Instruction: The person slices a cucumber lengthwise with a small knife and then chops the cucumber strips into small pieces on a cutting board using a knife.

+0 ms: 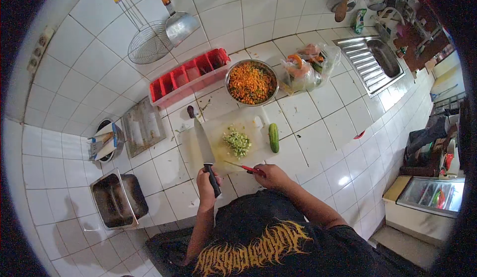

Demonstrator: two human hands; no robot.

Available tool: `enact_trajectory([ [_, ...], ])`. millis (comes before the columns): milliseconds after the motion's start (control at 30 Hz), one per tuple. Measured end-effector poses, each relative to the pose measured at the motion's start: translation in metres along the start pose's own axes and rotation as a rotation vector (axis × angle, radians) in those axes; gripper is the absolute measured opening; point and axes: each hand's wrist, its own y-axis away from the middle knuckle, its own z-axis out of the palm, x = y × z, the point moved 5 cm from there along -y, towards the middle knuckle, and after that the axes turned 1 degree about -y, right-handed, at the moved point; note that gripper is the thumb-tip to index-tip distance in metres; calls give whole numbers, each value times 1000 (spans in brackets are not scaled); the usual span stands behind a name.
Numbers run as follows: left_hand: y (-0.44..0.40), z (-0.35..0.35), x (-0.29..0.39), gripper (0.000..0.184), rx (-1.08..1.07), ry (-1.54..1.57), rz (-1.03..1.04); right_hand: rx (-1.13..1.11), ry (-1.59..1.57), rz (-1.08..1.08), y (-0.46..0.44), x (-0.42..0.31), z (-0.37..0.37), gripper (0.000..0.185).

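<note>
My left hand (206, 187) is closed round the black handle of a large kitchen knife (203, 140), whose wide blade points up and away over the left part of the cutting board (191, 153). In my right hand (271, 176) is a small knife with a red handle (255, 170), its thin blade reaching left over the board's near edge. A pile of diced cucumber (237, 142) lies on the board between the two blades. At the board's right edge rests a whole green cucumber (274, 138). Behind the board stands a steel bowl (228, 89) filled with chopped orange and green vegetables.
A red divided container (186, 78) stands along the back wall, left of the bowl. To the bowl's right lies a plastic bag of vegetables (310, 68). A steel sink (382, 58) is set in the far right counter. A metal pan (119, 200) sits at the left.
</note>
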Motion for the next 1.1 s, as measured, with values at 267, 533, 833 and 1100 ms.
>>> enact_trajectory([
  [267,-5,-3,-4,30,22,-51,9,-46,75,21,6,3,-2,22],
  [533,-7,4,-7,29,-57,-37,-24,136,23,128,0,9,-24,25],
  [833,-40,-16,-2,26,-90,-113,42,243,107,88,6,31,-60,22],
  [1100,-40,-16,-13,36,95,-198,63,590,354,175,3,71,-139,24],
])
